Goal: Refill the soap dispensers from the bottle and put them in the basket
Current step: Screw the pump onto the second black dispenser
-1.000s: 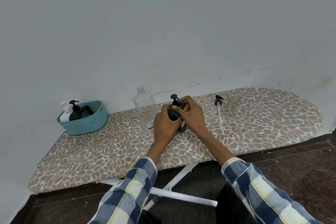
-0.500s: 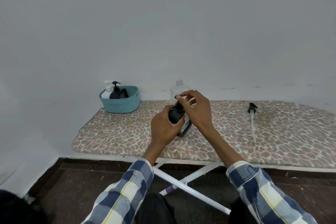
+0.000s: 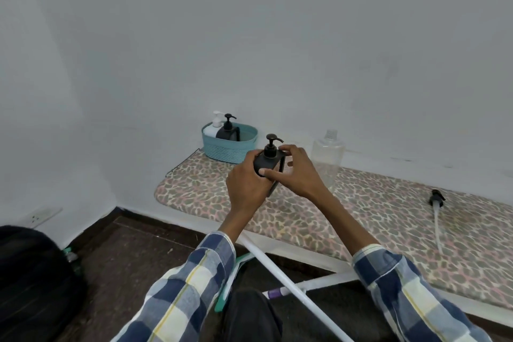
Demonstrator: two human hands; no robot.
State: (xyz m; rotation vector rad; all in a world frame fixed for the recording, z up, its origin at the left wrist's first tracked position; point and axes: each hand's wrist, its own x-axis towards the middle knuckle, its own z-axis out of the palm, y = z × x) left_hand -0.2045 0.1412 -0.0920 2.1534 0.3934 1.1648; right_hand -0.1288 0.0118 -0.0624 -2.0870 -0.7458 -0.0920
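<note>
Leopard-print ironing board [image 3: 361,211] carries everything: above its left end, the black pump-top soap dispenser [image 3: 267,159] is gripped by the left hand [image 3: 245,184] and right hand [image 3: 294,172]. If the pump is loosely screwed, tilting toward the teal woven basket [image 3: 229,144] at the far-left corner could leak soap.

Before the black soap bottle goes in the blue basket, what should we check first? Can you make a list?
1. Pump on the black dispenser: in place, ok.
2. Pump screwed tight: cannot tell.
3. Hold: left hand and right hand both grip it, ok.
4. Room in the basket: free space right of the two dispensers inside, ok.
5. Soap level inside: cannot tell, body is dark.
6. Spare pump lying loose on the board: not ok.
</note>
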